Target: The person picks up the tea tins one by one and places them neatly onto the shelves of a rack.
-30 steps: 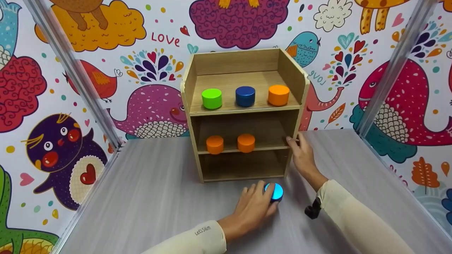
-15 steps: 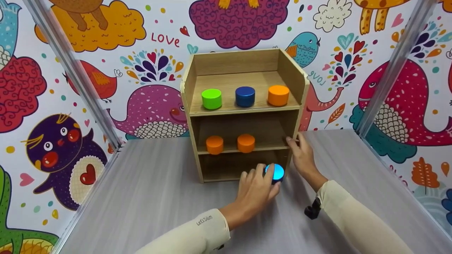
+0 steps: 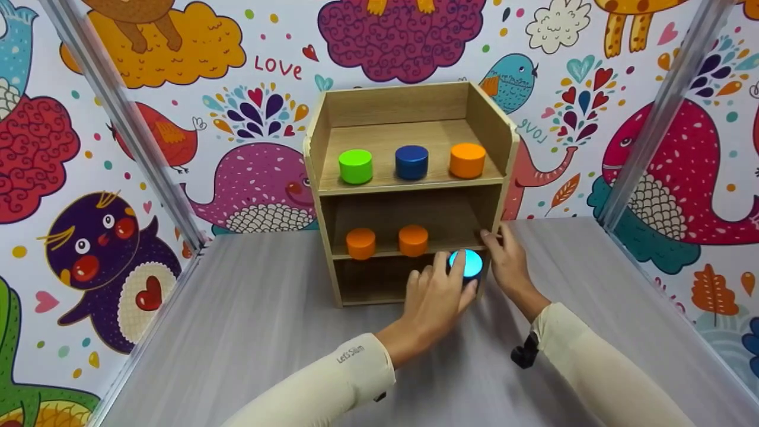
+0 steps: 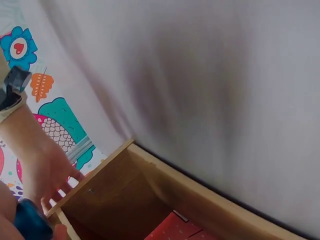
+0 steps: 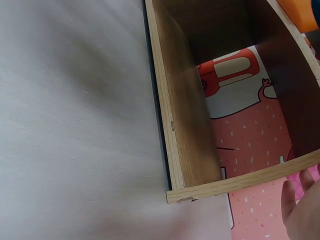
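Note:
A blue cylindrical block [image 3: 466, 265], its top bright with glare, is held in my left hand [image 3: 436, 296] at the right front of the small wooden shelf [image 3: 409, 188]. In the head view it overlaps the middle board's front edge and the lowest compartment. The left wrist view catches the same blue block [image 4: 31, 220] at its lower left corner. My right hand [image 3: 511, 267] grips the shelf's right side panel, thumb at the front edge and fingers along the outside. Two orange blocks [image 3: 360, 244] stand on the middle board, left of the held block.
On the top board stand a green block [image 3: 356, 166], a dark blue block [image 3: 411, 162] and an orange block [image 3: 467, 161]. Grey tabletop [image 3: 261, 332] surrounds the shelf. Cartoon-printed walls [image 3: 261, 112] with metal corner posts [image 3: 127, 118] enclose the back and sides.
My left hand has lifted the blue block from the table in front of the shelf up to about the middle board's front edge. The right hand has stayed on the side panel.

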The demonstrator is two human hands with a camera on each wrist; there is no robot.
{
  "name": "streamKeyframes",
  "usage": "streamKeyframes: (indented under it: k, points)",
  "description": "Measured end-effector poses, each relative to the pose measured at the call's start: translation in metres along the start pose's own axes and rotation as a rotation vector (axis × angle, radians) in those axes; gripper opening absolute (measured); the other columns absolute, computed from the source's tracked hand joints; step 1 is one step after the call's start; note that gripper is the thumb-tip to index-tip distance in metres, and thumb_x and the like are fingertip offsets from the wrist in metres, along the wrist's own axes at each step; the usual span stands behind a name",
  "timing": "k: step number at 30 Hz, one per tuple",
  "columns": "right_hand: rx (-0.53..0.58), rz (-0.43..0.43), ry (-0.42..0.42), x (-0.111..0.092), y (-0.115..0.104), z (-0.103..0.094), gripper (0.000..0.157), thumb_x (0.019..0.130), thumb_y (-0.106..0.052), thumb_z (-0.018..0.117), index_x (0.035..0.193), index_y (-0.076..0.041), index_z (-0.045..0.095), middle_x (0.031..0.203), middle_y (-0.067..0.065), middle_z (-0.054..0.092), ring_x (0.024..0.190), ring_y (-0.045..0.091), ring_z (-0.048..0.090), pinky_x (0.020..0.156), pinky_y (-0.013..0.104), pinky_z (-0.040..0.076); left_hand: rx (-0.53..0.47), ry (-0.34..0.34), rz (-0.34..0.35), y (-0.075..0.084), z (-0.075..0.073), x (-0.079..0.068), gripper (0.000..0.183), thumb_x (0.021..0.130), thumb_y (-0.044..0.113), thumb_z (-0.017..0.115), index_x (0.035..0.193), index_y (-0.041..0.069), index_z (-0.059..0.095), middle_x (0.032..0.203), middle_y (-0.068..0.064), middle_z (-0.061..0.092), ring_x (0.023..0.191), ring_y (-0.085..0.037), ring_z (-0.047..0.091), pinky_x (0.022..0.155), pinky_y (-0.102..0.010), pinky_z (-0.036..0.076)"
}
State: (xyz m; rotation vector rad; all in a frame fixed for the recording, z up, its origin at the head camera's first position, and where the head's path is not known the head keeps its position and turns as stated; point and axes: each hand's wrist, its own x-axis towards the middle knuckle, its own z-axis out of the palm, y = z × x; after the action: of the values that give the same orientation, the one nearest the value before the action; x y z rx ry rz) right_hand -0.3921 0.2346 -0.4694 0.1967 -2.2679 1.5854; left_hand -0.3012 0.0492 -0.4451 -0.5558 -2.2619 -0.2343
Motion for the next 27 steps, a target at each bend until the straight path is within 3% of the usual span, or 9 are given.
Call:
streamKeyframes:
  k: [10, 27]
  points:
    - [-0.011, 0.008, -0.005, 0.001, -0.002, 0.001, 0.05, 0.105, -0.045, 0.05, 0.147, -0.018, 0.049, 0.14, 0.012, 0.057, 0.126, 0.03, 0.058, 0.104, 0.05, 0.047, -0.057, -0.093, -0.095, 0.001, 0.0, 0.016, 0.052, 0.101, 0.047, 0.058, 0.142, 0.016, 0.052, 0.122, -0.009, 0.061, 0.049, -0.015, 0.055, 0.048, -0.028, 0.052]
    - [-0.021, 0.023, -0.017, 0.001, -0.002, 0.0, 0.052, 0.105, -0.046, 0.049, 0.149, -0.019, 0.046, 0.142, 0.012, 0.054, 0.124, 0.031, 0.056, 0.102, 0.052, 0.05, -0.055, -0.139, -0.144, -0.001, 0.004, 0.035, 0.053, 0.104, 0.048, 0.054, 0.145, 0.015, 0.049, 0.12, -0.007, 0.059, 0.052, -0.017, 0.06, 0.051, -0.03, 0.054]
